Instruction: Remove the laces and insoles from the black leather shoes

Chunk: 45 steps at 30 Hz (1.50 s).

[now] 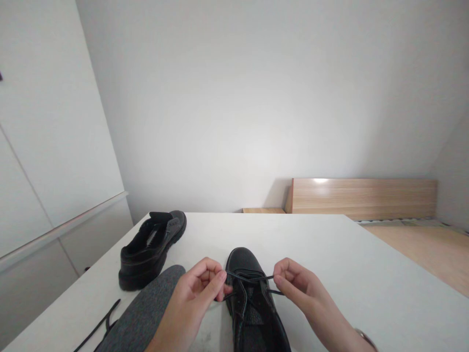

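Note:
A black shoe (252, 303) lies on the white table (348, 264) right in front of me, toe pointing away. My left hand (200, 288) is closed in a pinch on the black shoelace (251, 278) at the shoe's left side. My right hand (296, 286) pinches the same lace on the right side. The lace runs taut across the shoe's upper between both hands.
A second black shoe (152, 247) lies on the table to the far left, unlaced. A loose black lace (98, 325) lies near the table's left front edge. A grey cloth (146, 308) lies under my left forearm. A wooden bed frame (362, 198) stands behind.

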### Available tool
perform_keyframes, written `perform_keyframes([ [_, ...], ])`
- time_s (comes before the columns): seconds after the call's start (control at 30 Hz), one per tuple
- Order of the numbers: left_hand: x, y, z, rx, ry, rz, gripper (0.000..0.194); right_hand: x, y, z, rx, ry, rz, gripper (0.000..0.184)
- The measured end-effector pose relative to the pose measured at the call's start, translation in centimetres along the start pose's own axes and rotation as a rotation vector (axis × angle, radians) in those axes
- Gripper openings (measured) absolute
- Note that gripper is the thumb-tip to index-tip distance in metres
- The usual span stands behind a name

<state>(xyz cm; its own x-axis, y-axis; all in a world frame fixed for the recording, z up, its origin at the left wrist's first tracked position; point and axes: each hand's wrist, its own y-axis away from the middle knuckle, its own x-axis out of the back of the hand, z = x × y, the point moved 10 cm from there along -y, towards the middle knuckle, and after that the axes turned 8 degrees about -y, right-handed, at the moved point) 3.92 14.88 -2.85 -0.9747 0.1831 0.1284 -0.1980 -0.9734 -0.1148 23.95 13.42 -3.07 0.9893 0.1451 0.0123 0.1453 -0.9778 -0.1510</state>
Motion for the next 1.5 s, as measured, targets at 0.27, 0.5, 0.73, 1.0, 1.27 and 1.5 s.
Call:
perform_keyframes([
  [0.27, -1.1, 0.0, -0.1, -0.027, -0.529, -0.138, 0.028, 0.2, -0.1, 0.0, -0.028, 0.359, -0.077, 0.025],
  [0.5, -1.2, 0.5, 1.6, -0.131, -0.358, -0.145, 0.033, 2.2, -0.2, -2.2, 0.208, 0.060, 0.087, 0.019],
  [0.73, -1.0, 1.4, 4.1, -0.348, -0.183, -0.161, 0.043, 1.1, 0.5, -1.6, 0.073, -0.626, 0.002, 0.013],
  [1.0, -0.8, 1.0, 2.6, -0.252, -0.251, -0.084, 0.067, -0.1, 0.5, -0.3, -0.026, -0.328, -0.091, 0.056],
  [1.27, -0.5, -0.4, -0.5, -0.076, -0.403, 0.033, 0.021, -0.4, -0.7, 1.5, 0.004, 0.006, 0.008, 0.054],
  [1.5, -1.0, -0.3, -1.0, -0.073, -0.383, 0.029, 0.022, -0.6, -0.4, 1.0, 0.037, 0.061, 0.035, 0.045],
])
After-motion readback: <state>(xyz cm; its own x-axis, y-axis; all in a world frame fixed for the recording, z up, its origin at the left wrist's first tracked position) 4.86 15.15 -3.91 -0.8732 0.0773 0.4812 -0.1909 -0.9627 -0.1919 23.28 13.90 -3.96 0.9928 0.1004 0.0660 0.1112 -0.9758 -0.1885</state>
